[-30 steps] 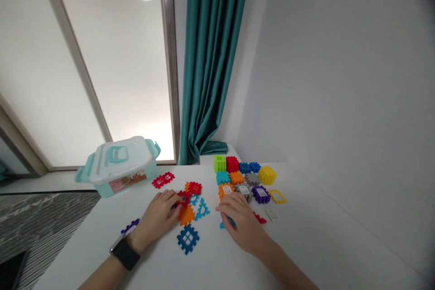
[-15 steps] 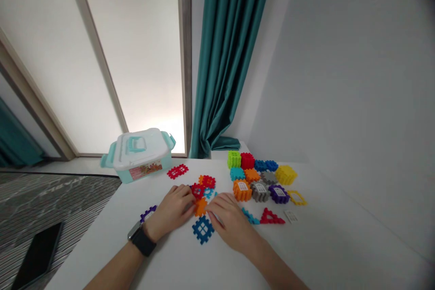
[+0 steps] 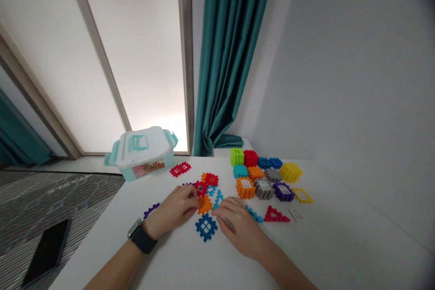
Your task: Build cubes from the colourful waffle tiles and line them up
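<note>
Now hands apart, orange plastic lattice tile [image 3: 205, 205] between them; left hand [image 3: 171, 212] touching red lattice tile [image 3: 200, 188], grip unclear; right hand [image 3: 238, 229] open, shifted back, teal plastic triangle frame [image 3: 218, 200] uncovered.

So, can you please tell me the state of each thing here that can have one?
Plastic storage box, lid shut
Left hand, fingers at red waffle tile
Right hand, resting on table
Orange waffle cube, assembled
Blue waffle tile, lying flat
Smartwatch, on left wrist
Phone, screen dark
</note>
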### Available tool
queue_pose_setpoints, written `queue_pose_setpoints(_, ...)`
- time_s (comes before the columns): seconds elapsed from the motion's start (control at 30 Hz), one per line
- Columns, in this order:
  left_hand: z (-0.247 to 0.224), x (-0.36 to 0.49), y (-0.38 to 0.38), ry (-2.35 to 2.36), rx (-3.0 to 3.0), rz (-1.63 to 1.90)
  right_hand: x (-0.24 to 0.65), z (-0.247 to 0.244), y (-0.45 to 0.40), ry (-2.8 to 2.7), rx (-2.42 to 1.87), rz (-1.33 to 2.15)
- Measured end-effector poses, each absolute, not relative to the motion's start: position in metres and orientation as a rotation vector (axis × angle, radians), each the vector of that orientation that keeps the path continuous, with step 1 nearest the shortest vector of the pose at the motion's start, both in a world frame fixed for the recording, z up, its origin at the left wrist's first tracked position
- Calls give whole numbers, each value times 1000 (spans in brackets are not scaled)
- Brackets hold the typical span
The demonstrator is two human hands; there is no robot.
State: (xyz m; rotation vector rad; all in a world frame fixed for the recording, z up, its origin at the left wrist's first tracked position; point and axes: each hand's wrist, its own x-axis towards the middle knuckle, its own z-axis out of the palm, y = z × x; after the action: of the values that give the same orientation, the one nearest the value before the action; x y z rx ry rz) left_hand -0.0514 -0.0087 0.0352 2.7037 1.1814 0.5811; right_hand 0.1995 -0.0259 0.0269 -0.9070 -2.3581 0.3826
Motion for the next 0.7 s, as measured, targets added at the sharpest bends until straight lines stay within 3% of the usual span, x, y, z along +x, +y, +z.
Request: queue_pose_setpoints(0.7,38,-48,-12,1142,2613,695,203,25,-23,-2329,-906,398)
